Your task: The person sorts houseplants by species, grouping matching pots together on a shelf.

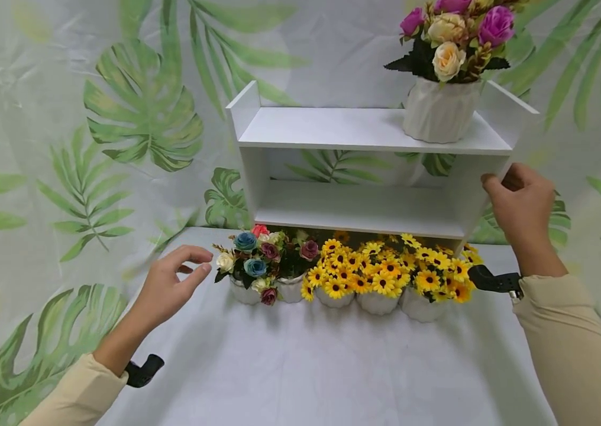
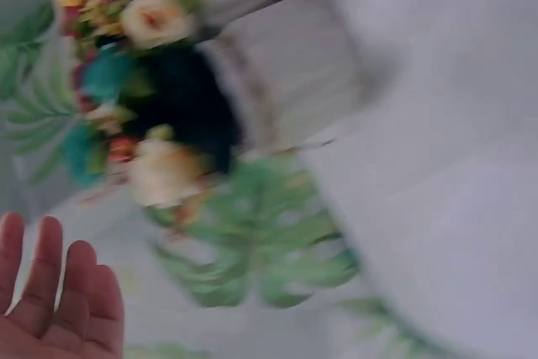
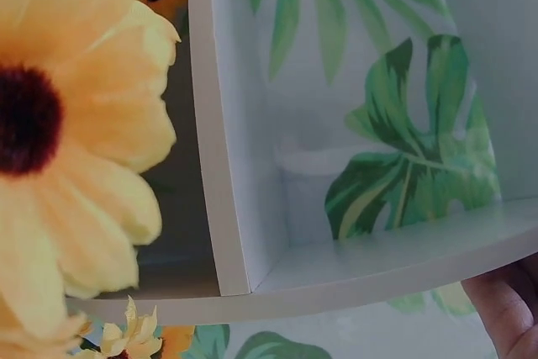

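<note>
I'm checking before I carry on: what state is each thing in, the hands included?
Shelf: standing upright, pots in front of it
Pot of purple and cream roses: upright, on the top board's right end
Two mixed-rose pots: upright on the table
Three yellow-flower pots: upright, beside the mixed-rose pots
Left hand: fingers relaxed, holding nothing
Right hand: fingers bent, at the shelf's right side; grip unclear
</note>
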Tool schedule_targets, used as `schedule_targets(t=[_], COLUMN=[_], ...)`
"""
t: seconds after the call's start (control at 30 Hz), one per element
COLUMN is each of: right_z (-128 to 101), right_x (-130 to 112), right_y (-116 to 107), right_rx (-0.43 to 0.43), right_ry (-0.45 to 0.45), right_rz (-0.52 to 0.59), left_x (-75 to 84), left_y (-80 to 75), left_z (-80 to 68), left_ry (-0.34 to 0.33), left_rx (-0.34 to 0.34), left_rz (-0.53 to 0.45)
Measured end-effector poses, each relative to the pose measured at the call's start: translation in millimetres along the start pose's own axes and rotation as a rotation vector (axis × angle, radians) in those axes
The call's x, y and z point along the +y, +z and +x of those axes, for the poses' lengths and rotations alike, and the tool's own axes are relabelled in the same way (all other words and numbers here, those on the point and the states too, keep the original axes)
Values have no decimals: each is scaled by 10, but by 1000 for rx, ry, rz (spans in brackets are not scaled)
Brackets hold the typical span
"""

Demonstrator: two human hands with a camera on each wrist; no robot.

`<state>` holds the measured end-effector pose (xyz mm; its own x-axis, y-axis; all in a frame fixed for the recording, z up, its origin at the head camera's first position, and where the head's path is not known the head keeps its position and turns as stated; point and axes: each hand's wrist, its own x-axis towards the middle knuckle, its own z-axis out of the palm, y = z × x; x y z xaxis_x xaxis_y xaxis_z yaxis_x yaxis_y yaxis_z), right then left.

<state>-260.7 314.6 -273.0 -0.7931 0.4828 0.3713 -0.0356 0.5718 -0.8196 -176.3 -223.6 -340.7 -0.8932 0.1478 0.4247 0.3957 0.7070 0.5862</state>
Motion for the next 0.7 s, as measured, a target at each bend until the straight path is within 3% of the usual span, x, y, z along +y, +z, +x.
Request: schedule_targets(t=[0.17,0.33,0.47,0.7], right_z=[7,26,25,-1], right_x=[-3,-45,-40,-5], right_y=[15,27,12,-29], right_rx=[-6,-21,-40,-60], right_ry=[-2,-31,-28,-24], right_rz=[-23,-28,-15,51], left_x=[-238,-359,-424,-454], left_y=[171,337,509,773], left_z=[-158,-233,-246,-193], left_ry=[-309,-504,-567,-595], left_rx=[-117,-175,-221,-242], left_rz=[-77,-164,-225,-283])
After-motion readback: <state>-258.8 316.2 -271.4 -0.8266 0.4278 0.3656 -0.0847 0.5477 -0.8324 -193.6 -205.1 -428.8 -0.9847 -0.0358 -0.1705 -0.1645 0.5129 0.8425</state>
